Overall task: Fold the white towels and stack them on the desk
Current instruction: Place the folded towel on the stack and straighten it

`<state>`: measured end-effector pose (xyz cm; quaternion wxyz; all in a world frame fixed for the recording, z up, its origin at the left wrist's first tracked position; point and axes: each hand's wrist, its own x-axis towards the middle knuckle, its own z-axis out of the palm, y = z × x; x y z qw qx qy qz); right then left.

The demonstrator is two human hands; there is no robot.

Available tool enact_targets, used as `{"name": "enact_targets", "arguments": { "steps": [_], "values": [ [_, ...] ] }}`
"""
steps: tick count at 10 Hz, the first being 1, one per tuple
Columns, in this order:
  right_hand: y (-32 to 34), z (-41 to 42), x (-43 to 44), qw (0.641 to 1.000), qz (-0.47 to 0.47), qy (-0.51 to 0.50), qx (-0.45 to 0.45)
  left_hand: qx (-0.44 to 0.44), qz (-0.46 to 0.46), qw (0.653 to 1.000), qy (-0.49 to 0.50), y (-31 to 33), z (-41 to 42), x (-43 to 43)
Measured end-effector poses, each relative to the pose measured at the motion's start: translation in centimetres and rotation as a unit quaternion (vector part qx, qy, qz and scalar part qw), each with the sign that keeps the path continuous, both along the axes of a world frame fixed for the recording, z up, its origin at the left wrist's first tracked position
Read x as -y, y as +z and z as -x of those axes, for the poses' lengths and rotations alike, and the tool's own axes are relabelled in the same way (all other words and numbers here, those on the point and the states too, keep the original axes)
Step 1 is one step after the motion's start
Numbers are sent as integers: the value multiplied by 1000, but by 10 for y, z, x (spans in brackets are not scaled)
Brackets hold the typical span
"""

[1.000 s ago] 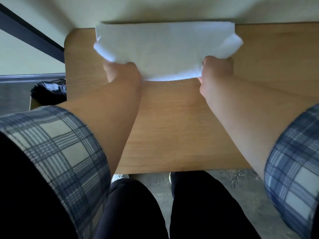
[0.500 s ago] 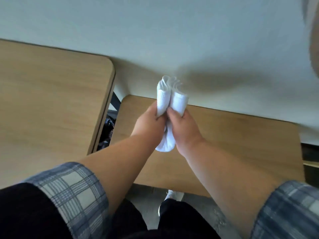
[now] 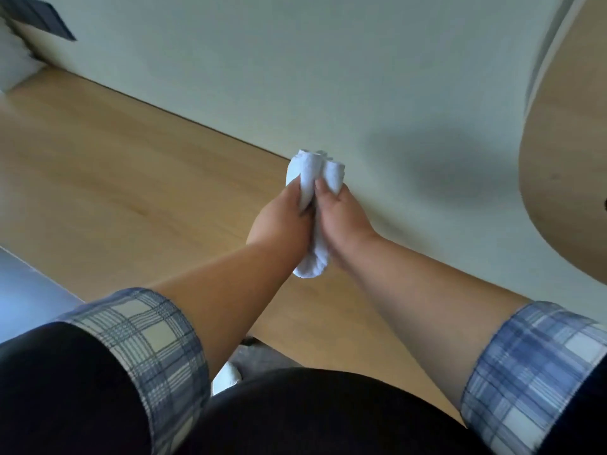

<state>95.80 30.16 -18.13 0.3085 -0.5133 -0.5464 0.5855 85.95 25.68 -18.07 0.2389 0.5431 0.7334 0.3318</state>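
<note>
A white towel (image 3: 312, 170), folded into a thick bundle, is held upright between both hands above the wooden desk (image 3: 131, 178). My left hand (image 3: 282, 218) grips its left side with the thumb on the cloth. My right hand (image 3: 341, 215) grips its right side, fingers curled round the fold. The towel's lower end (image 3: 312, 266) hangs below the hands. No other towel is in view.
A pale wall (image 3: 295, 77) runs along the desk's far edge. A second wooden tabletop (image 3: 565, 159) curves in at the right. A dark object (image 3: 39, 18) sits at the top left. My dark trousers and a white shoe (image 3: 226, 379) show below.
A second ago the towel lay spread on a smaller desk, held at its near edge. It is now folded into a bundle between both hands, and the view has swung to a long desk.
</note>
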Motion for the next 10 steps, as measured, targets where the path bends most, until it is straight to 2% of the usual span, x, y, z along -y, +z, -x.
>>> {"name": "enact_targets", "arguments": {
  "steps": [1,2,3,4,5,7,8,9,10],
  "values": [
    [19,45,13,1000,-18,14,14,-72,-2,997,39,14,48,22],
    [31,101,28,989,-115,29,90,-108,14,989,97,33,112,49],
    [40,160,51,975,-183,12,128,-149,34,980,129,48,195,84],
    [42,232,72,965,-213,3,154,-164,41,976,134,60,287,123],
    [46,304,99,953,-242,6,180,-166,93,974,124,72,385,163],
    [61,435,128,935,-273,97,205,-224,126,954,152,75,554,228],
    [66,492,131,934,-280,128,180,-218,78,951,205,68,613,247],
    [65,543,127,933,-284,141,168,-232,150,943,184,63,658,255],
    [60,591,117,926,-297,155,174,-117,170,959,191,59,704,255]
  ]
}}
